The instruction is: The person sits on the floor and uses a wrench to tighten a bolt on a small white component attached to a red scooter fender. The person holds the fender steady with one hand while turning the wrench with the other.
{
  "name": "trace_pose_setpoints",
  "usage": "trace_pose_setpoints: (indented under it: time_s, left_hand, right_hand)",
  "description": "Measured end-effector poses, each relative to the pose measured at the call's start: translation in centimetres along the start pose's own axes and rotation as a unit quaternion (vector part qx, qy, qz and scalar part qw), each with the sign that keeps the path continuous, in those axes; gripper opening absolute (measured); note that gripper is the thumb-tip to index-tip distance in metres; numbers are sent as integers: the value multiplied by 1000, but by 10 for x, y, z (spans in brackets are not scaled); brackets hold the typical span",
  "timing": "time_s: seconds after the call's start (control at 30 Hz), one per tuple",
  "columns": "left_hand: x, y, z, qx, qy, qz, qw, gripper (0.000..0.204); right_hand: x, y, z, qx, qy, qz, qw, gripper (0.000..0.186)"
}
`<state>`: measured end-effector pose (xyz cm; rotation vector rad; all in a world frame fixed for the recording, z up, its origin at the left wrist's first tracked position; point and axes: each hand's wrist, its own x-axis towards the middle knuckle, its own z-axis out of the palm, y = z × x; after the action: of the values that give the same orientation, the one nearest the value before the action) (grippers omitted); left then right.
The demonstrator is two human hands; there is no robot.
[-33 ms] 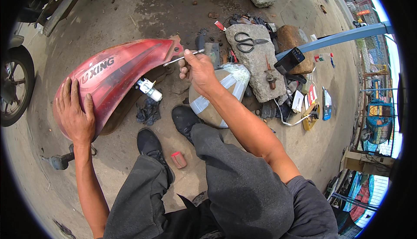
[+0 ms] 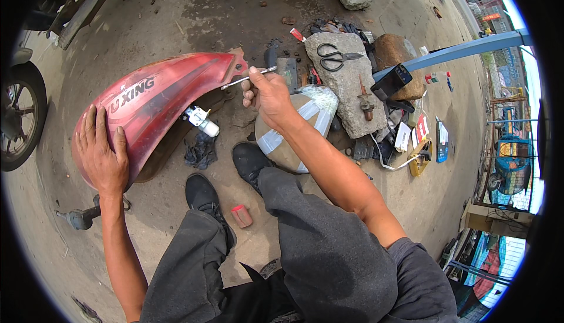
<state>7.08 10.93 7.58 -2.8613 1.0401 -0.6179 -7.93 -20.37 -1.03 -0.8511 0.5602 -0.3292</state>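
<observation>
A red motorcycle fuel tank (image 2: 176, 82) lies tilted on the ground at the left. Spread flat over its rounded near end is my left hand (image 2: 106, 155), fingers apart. My right hand (image 2: 269, 95) is closed around a slim silver wrench (image 2: 235, 81), just beside the tank's narrow far end. The wrench's tip points toward the tank; whether it touches is hard to tell. From the tank's underside sticks out a silver fuel tap (image 2: 198, 114) with a white cup. Crumpled black plastic (image 2: 201, 151) lies below that tap.
A taped round cushion (image 2: 288, 132) sits by my right foot. Scissors (image 2: 332, 59) and a rusty metal part (image 2: 366, 107) rest on a stone slab (image 2: 346, 91), with a phone (image 2: 392, 82) beside it. A small red block (image 2: 241, 216) lies between my feet. A wheel (image 2: 23, 117) stands far left.
</observation>
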Motion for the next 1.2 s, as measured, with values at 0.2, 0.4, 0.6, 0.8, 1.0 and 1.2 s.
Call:
trace_pose_setpoints:
  time_s: [0.2, 0.4, 0.6, 0.8, 1.0, 1.2]
  left_hand:
    - [0, 1, 0, -4, 2, -2, 1000, 51]
    - [0, 1, -1, -2, 2, 0, 1000, 51]
    - [0, 0, 1, -4, 6, 1, 1000, 52]
    - [0, 0, -1, -5, 7, 3, 1000, 52]
    - [-1, 0, 2, -6, 7, 3, 1000, 52]
    - [0, -1, 0, -7, 4, 0, 1000, 52]
  right_hand:
    - [-1, -1, 1, 4, 3, 5, 1000, 26]
    - [-1, 1, 0, 2, 4, 2, 1000, 26]
    - [-1, 2, 0, 4, 2, 3, 1000, 26]
    - [-2, 2, 3, 0, 7, 4, 1000, 26]
    - [-2, 3, 2, -7, 10, 5, 1000, 26]
    - [-1, 4, 3, -10, 8, 2, 1000, 27]
